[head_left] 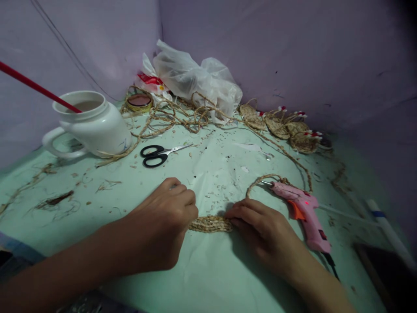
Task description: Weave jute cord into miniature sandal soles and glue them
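Observation:
Between my two hands lies a small flat piece of coiled braided straw rope, several rows thick. My left hand is closed on its left end, fingers curled so that their grip is partly hidden. At the right end my right hand pinches the piece between thumb and fingers. A loose length of the braid rises from the right hand and bends toward the nozzle of a pink glue gun. The glue gun lies on its side with a red light on and an orange trigger.
Black-handled scissors lie beyond my left hand. A white mug holding a red stick stands at left. Tangled rope, a plastic bag and several woven straw pieces line the back. Straw scraps litter the green tabletop.

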Tool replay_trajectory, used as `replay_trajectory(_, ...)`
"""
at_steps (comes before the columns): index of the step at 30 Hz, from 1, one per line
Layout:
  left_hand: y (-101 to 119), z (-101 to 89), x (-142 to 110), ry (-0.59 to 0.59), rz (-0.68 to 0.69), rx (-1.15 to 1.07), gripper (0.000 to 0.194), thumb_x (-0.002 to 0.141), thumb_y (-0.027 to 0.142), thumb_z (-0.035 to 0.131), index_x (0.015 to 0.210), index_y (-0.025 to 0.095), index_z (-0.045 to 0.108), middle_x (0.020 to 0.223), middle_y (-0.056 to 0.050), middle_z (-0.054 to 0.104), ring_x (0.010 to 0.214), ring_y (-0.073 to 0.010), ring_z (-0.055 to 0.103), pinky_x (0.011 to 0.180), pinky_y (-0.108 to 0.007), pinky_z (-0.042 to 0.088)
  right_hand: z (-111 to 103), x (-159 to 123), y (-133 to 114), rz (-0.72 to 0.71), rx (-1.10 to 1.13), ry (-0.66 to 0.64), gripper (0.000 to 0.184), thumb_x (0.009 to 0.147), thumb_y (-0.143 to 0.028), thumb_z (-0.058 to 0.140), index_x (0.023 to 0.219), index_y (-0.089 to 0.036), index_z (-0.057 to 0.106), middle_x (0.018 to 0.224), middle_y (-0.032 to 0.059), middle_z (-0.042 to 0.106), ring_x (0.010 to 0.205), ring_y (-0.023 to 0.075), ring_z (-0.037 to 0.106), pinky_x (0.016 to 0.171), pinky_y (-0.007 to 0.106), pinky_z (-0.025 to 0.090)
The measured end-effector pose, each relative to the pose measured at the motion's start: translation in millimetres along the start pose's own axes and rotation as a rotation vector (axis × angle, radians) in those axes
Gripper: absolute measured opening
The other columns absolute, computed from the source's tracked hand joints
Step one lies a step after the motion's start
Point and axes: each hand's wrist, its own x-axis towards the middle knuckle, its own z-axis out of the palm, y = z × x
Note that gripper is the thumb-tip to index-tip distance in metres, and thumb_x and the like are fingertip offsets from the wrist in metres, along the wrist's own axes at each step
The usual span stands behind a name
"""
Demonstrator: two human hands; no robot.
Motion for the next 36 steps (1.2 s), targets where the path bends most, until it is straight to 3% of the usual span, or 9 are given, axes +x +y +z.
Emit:
replay_trajectory(3, -1, 1.2, 1, -0.11, -0.015, -0.009, 0.017, 0.066, 0.001, 0.049, 0.067, 0.017, 0.054, 0.075, -0.004, 0.051, 0.075, -0.0182, 0.047, 0.083, -0.041, 0.038, 0, 0, -2, 0.009, -0.032, -0.015, 0.028, 0.081, -0.004, 0.044, 0.093, -0.02, 0.064, 0.085, 0.0055, 0.064, 0.076, 0.018, 0.06, 0.066, 0.03, 0.048)
replay_trajectory(9, 0, 1.9, 0, -0.107, -0.014, -0.004, 0.015, 0.066, 0.003, 0.05, 0.066, 0.017, 0.053, 0.074, -0.003, 0.049, 0.075, -0.018, 0.045, 0.085, -0.042, 0.035, -7, 0, -6, 0.019, -0.008, -0.075, 0.024, 0.086, -0.007, 0.041, 0.091, -0.018, 0.061, 0.083, 0.0057, 0.062, 0.073, 0.0175, 0.058, 0.063, 0.029, 0.046)
replay_trajectory(12, -1, 1.8, 0, -0.111, -0.013, -0.01, 0.015, 0.065, 0.002, 0.05, 0.065, 0.017, 0.051, 0.073, -0.003, 0.049, 0.075, -0.0177, 0.045, 0.084, -0.04, 0.035, -11, -1, -7, 0.017, 0.064, -0.114, 0.016, 0.091, -0.022, 0.046, 0.101, -0.02, 0.059, 0.091, 0.0064, 0.062, 0.079, 0.0181, 0.059, 0.068, 0.031, 0.047)
replay_trajectory(15, -1, 1.6, 0, -0.112, -0.014, -0.019, 0.014, 0.066, 0.003, 0.05, 0.065, 0.017, 0.05, 0.073, -0.003, 0.048, 0.075, -0.0176, 0.045, 0.084, -0.039, 0.036, -8, -2, -10, -0.012, 0.035, -0.077, 0.033, 0.085, -0.039, 0.059, 0.113, -0.023, 0.055, 0.107, 0.0082, 0.059, 0.091, 0.0224, 0.057, 0.074, 0.035, 0.047)
replay_trajectory(17, 0, 1.2, 0, -0.114, -0.013, -0.019, 0.013, 0.066, 0.003, 0.05, 0.066, 0.017, 0.051, 0.074, -0.003, 0.049, 0.076, -0.018, 0.045, 0.083, -0.039, 0.036, -2, -1, -13, -0.022, -0.034, -0.045, 0.039, 0.081, -0.042, 0.063, 0.114, -0.024, 0.054, 0.111, 0.0088, 0.057, 0.094, 0.0248, 0.055, 0.076, 0.039, 0.046)
replay_trajectory(25, 1, 0.1, 2, -0.132, -0.014, -0.026, 0.013, 0.065, 0.004, 0.05, 0.068, 0.017, 0.052, 0.075, -0.003, 0.049, 0.076, -0.018, 0.045, 0.084, -0.04, 0.035, 20, 9, -27, -0.021, -0.021, 0.063, 0.018, 0.078, -0.02, 0.06, 0.095, -0.019, 0.055, 0.097, 0.0075, 0.055, 0.086, 0.0232, 0.048, 0.071, 0.039, 0.041)
replay_trajectory(36, 1, 0.7, 1, -0.142, -0.016, -0.015, 0.012, 0.066, 0.006, 0.052, 0.07, 0.017, 0.053, 0.076, -0.003, 0.049, 0.077, -0.0173, 0.045, 0.09, -0.039, 0.033, 26, 18, -30, 0.013, -0.006, 0.082, 0.013, 0.067, -0.014, 0.057, 0.079, -0.019, 0.055, 0.081, 0.0033, 0.054, 0.078, 0.0205, 0.048, 0.065, 0.034, 0.036)
